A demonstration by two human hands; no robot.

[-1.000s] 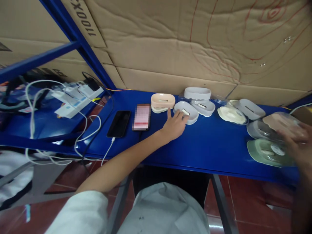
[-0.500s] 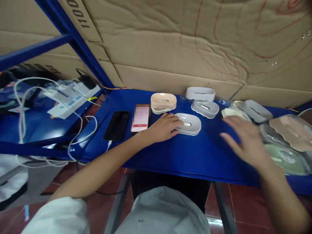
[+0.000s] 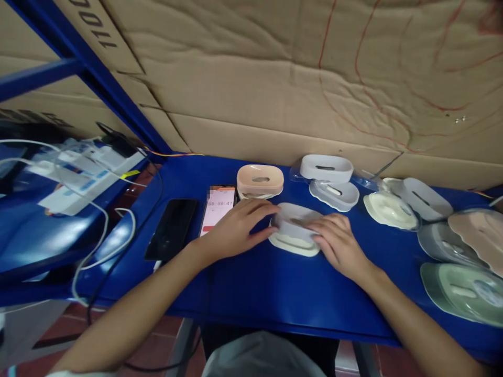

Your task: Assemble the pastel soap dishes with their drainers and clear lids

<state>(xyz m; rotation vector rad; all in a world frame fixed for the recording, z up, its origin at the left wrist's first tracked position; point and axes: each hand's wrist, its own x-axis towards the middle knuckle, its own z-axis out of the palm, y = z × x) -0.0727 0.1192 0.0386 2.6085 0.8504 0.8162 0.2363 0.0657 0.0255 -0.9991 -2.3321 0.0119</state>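
Note:
A pale grey soap dish with a slot in its floor sits over a cream base tray in front of me. My right hand pinches the dish's right edge, fingers over the rim. At the left edge, my left hand holds the dish between thumb and forefinger; the other fingers are partly hidden. Behind my left hand stands a peach soap dish on a pale base. Farther back are a whitish dish and a pale grey wavy-edged tray.
To the left lie a dark phone and a lit phone showing a timer. A power strip with white cables is beyond. On the right are a cream tray, a grey dish, a peach tray and a green tray.
My right hand has come in from the right onto the dish's right edge. The grey dish now sits over a cream base, its slot open where a white bar showed. The view has shifted.

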